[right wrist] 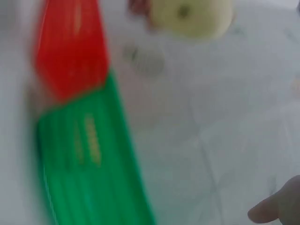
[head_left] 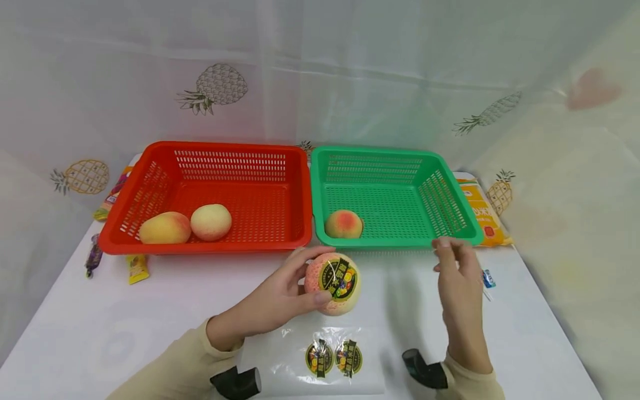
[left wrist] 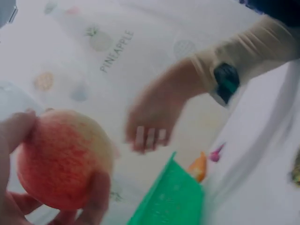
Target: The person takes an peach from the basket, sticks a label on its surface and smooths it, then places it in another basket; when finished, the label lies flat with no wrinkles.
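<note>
My left hand (head_left: 282, 300) grips a pink and cream peach (head_left: 353, 297) over the white table, thumb in front and fingers behind. A round black fruit sticker (head_left: 336, 278) lies on the side of the peach that faces up in the head view. My right hand (head_left: 459, 278) is raised near the front right corner of the green basket (head_left: 390, 243), its fingers loosely bent with nothing seen in them. Below the peach, a clear sheet (head_left: 280, 361) carries two more round stickers (head_left: 318, 358).
The red basket (head_left: 210, 248), at the back left, holds two peaches (head_left: 211, 222). Another peach (head_left: 345, 224) sits in the green basket beside it. Small wrapped snacks (head_left: 138, 269) lie left of the baskets, and an orange packet (head_left: 482, 214) lies on the right.
</note>
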Demonstrator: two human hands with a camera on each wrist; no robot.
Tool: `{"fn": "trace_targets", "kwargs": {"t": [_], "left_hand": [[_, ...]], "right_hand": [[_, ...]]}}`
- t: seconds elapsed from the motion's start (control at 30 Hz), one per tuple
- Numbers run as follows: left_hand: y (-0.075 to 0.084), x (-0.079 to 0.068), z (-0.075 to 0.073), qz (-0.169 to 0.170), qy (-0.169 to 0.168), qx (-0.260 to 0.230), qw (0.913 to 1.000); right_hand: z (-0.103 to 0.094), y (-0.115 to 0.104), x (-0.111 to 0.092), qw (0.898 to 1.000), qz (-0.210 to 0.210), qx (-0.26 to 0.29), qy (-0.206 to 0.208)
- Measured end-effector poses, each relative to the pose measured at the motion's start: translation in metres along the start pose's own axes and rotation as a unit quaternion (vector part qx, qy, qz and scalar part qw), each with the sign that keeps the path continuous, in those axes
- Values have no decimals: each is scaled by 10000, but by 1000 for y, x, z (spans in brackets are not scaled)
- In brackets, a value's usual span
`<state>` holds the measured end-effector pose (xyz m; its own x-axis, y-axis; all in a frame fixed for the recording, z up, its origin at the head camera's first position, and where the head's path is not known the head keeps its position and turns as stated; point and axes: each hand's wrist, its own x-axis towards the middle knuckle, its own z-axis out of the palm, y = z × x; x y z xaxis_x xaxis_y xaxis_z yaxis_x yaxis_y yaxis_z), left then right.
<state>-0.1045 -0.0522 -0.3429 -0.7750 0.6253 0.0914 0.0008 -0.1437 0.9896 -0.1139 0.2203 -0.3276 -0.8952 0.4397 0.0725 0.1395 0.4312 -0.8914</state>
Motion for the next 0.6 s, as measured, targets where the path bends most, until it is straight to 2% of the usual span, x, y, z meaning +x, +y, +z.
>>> {"fn": "trace_targets", "kwargs": {"t": [0.07, 0.13, 0.2, 0.27, 0.33, 0.43, 0.5, 0.6], "left_hand": [[6, 17, 0, -128, 349, 403, 9985], [12, 39, 0, -171, 684, 1007, 9924], [16, 64, 1, -216, 977, 1581, 9823], [16, 89, 2, -220, 1302, 2158, 9675], [14, 112, 6, -219, 1509, 2559, 9546], [7, 140, 12, -271, 1726, 3009, 9375], [4, 154, 17, -321, 1767, 3306, 9265], [2, 170, 23, -490, 1702, 3952, 9014]], "right_hand": [[-10, 15, 27, 9958, 92, -786, 470], [-17, 30, 53, 9868, 73, -1487, 630], [-21, 43, 74, 9776, -16, -2051, 473], [-20, 53, 89, 9697, 27, -2437, 145], [-17, 60, 97, 9651, 57, -2616, -117], [-14, 65, 102, 9642, 109, -2636, -272], [-14, 66, 102, 9650, 105, -2604, -292], [-15, 66, 101, 9665, 60, -2551, -292]]}}
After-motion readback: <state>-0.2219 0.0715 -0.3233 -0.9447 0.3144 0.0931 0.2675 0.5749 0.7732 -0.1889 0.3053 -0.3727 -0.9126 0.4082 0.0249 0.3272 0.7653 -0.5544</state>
